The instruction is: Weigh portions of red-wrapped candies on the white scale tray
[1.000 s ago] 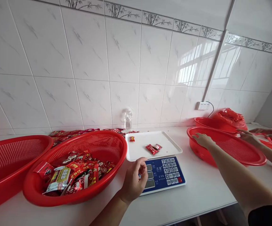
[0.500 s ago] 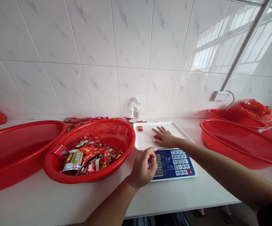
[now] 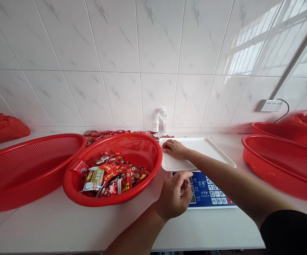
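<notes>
My right hand (image 3: 175,148) lies on the left end of the white weighing tray (image 3: 206,148), fingers curled over small red candies (image 3: 165,146) that barely show beneath them. My left hand (image 3: 174,194) rests at the front left of the blue scale (image 3: 209,191), fingers loosely curled, fingertips on its display panel, nothing visible in them. Just left of the tray stands a red mesh basket (image 3: 153,157) holding several red wrapped snack packets (image 3: 108,175).
An empty red basket (image 3: 23,166) sits at the left, two more red baskets (image 3: 283,159) at the right. A water bottle (image 3: 161,122) and loose red packets (image 3: 103,133) lie against the tiled wall. Red bags (image 3: 2,125) at far left; wall socket (image 3: 268,105) at right.
My right hand came from the right-hand basket to the tray, then slid left across it and closed over the candies. The view turned left. My left hand stayed at the scale.
</notes>
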### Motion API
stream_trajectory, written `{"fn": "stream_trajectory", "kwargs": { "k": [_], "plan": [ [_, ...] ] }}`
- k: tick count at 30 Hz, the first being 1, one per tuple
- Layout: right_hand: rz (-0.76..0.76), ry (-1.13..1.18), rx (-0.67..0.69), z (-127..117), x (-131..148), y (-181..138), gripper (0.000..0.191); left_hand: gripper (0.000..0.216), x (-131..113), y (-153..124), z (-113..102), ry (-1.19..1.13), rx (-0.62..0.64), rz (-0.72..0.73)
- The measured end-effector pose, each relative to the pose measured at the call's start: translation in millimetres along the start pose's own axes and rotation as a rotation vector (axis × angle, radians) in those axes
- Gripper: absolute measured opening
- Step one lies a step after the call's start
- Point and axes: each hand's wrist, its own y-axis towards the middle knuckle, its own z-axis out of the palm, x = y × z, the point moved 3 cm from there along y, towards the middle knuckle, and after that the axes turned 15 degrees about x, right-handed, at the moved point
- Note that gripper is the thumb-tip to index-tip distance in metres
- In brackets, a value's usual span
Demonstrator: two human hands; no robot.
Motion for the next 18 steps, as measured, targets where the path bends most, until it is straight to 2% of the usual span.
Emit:
{"fn": "stream_trajectory", "kwargs": {
  "k": [4,11,14,18],
  "plan": [
    [0.026,-0.036,-0.069,-2.2,-3.9,-10.0,0.030,0.035,-0.1,0.4,0.3,0.010,-0.003,0.002],
    [0.127,-0.097,-0.190,-7.0,-21.3,-34.4,0.021,0.033,0.6,-0.8,-0.7,0.011,0.013,-0.016],
    [0.189,-0.108,-0.294,-21.1,-49.9,-62.2,0.020,0.032,0.7,-1.2,-0.4,0.000,0.008,-0.006],
    [0.374,-0.090,-0.500,-50.4,-117.6,-127.3,0.025,0.035,0.4,-1.0,1.5,-0.020,0.010,0.030]
  ]
}}
